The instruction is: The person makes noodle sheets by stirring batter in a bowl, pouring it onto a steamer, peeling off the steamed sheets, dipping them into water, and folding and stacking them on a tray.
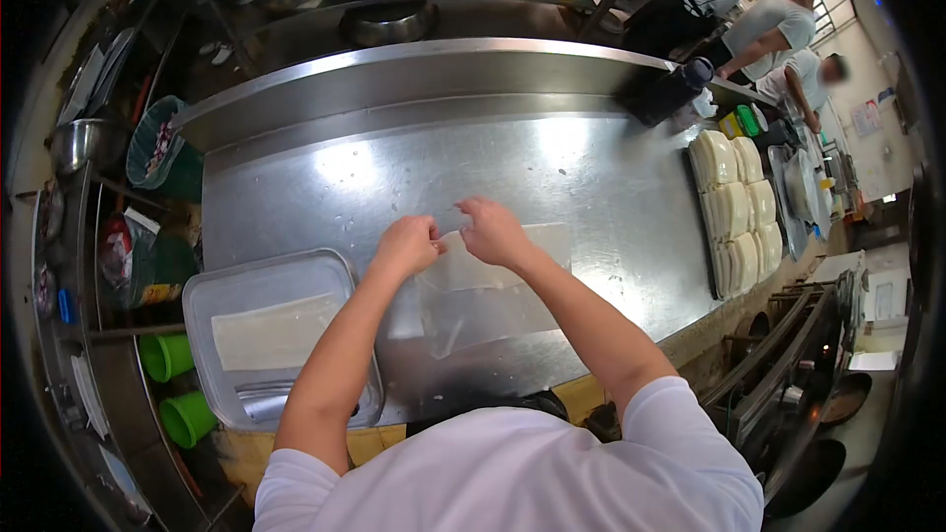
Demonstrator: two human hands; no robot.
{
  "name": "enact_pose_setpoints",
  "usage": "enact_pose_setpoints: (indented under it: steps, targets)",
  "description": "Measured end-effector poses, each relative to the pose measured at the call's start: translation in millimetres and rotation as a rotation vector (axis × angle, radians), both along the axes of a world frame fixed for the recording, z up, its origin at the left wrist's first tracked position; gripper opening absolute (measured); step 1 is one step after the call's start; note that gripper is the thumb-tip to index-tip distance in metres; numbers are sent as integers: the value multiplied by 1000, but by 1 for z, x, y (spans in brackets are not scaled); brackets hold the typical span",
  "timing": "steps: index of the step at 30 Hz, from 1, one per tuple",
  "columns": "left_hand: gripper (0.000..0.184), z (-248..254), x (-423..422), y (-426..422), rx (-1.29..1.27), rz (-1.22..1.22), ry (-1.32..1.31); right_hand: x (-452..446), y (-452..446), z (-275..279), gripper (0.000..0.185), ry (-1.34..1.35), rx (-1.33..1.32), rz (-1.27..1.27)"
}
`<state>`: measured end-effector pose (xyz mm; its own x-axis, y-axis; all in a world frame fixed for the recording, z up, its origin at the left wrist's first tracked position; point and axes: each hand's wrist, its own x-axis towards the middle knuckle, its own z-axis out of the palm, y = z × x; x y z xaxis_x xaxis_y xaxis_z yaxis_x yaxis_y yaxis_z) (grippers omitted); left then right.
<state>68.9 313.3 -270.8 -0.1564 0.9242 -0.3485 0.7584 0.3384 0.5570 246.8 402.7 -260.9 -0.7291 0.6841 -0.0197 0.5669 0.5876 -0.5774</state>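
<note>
A clear plastic bag (488,320) lies flat on the steel table in front of me, with a pale, thin sheet (478,271), perhaps dough, at its far part. My left hand (409,244) is closed at the far left corner of the bag, thumb and fingers pinched on what looks like its edge. My right hand (495,233) hovers just over the sheet's far edge, its fingers bent and apart from the thumb. Left of my left arm, a translucent tray (202,310) holds another pale sheet stack (276,333).
Packed pale stacks (734,212) fill a dark tray at the right end of the steel table (296,207). A black bottle (675,91) lies near the raised back ledge. Green bins (163,360) stand at lower left. Several people work beyond the table at upper right.
</note>
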Motion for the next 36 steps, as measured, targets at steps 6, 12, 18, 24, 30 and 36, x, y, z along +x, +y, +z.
enact_pose_setpoints:
  steps: [6,12,18,24,30,36]
  targets:
    - [25,16,-4,-7,31,63,-170,-25,45,-9,37,-593,-565,281]
    - [32,1,-8,1,-133,13,-108,43,81,8,48,-941,-297,311]
    - [28,-4,-2,-5,-48,-1,-19,114,79,5,25,-767,-1,205]
    - [24,16,3,-17,33,108,-29,143,63,7,17,-588,68,8]
    - [22,44,17,-50,175,170,-89,170,35,37,13,-382,113,-81]
    - [21,61,33,-95,251,199,-57,202,-1,52,14,-181,171,-94]
